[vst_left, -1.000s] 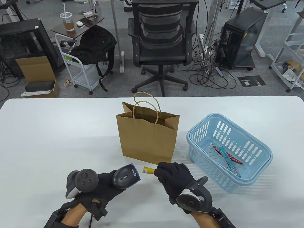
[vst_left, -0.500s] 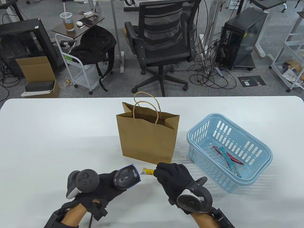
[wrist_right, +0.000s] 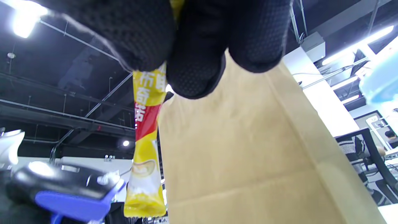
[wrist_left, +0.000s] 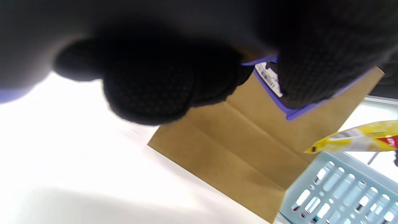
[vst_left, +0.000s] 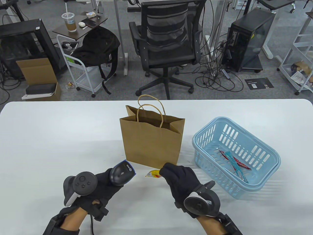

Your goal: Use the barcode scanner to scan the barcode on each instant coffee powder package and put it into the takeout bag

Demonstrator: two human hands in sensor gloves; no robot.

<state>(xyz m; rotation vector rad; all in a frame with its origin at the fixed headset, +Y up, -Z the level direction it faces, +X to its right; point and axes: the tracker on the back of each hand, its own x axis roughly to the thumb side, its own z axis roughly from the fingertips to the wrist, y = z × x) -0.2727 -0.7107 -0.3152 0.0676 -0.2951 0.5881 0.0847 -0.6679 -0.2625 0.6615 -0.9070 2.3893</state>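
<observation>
We see the yellow-and-red instant coffee stick packet (vst_left: 153,173) pinched in right hand (vst_left: 182,181) fingertips, just in front of the brown paper takeout bag (vst_left: 151,142), above the white surface (vst_left: 61,137). Left hand (vst_left: 102,187) is curled around the grey barcode scanner with blue trim (vst_left: 121,171), head near the packet, not touching. Light blue plastic basket (vst_left: 266,176) to the right holds more stick packets (vst_left: 234,162).

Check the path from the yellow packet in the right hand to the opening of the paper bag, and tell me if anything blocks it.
Nothing visible blocks it. The right hand holds the yellow coffee packet just in front of the paper bag. The bag's near wall stands between packet and opening, so the packet must go up and over. The handles arch over the mouth.
</observation>
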